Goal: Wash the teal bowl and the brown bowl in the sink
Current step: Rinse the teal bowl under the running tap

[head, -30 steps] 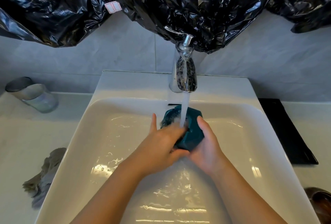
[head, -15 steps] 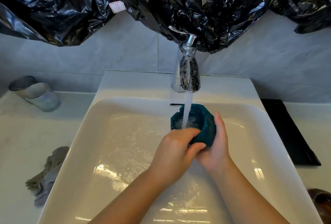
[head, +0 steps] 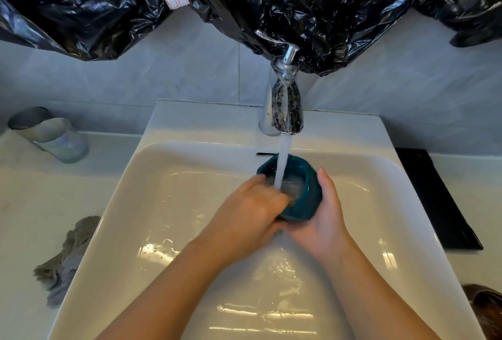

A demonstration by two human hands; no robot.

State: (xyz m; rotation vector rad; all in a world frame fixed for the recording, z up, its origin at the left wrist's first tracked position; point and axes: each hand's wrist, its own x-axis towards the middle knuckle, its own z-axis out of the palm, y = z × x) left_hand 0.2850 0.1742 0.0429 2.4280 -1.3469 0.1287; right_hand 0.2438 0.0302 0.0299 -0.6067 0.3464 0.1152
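The teal bowl (head: 309,195) is held upright over the white sink (head: 168,204), under water running from the chrome tap (head: 285,106). The stream falls into the bowl, which holds water. My right hand (head: 323,220) grips the bowl from its right side and underneath, thumb along the outer wall. My left hand (head: 250,214) is at the bowl's left rim with its fingers reaching inside, blurred by motion. The brown bowl (head: 486,309) sits on the counter at the bottom right corner, partly cut off by the frame edge.
Two glass tumblers (head: 51,136) stand on the left counter by the wall. A grey cloth (head: 68,258) lies crumpled at the sink's left edge. A black mat (head: 434,198) lies on the right counter. Black plastic sheeting (head: 244,0) hangs above the tap.
The bowl has turned from tilted, with its outside under the stream, to upright with water filling it. My left hand has moved from the outer wall to the inside.
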